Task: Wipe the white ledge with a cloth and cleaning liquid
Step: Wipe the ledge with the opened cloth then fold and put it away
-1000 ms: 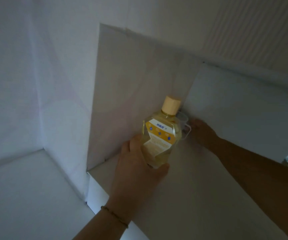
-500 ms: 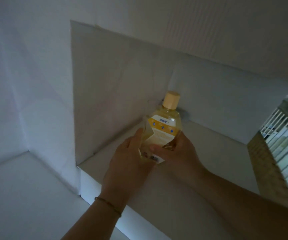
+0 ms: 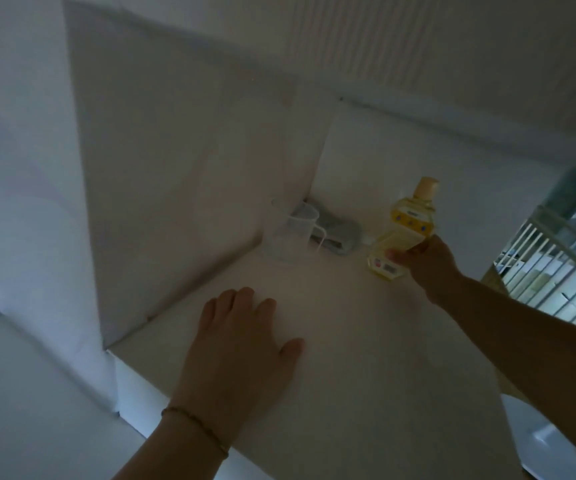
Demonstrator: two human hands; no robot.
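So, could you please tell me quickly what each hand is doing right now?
Left hand: open, resting flat on the white ledge.
Right hand: grips the yellow cleaning liquid bottle.

A thin bracelet [image 3: 195, 427] of small beads is worn at the wrist of the left hand [image 3: 241, 344]. Both forearms are left bare.
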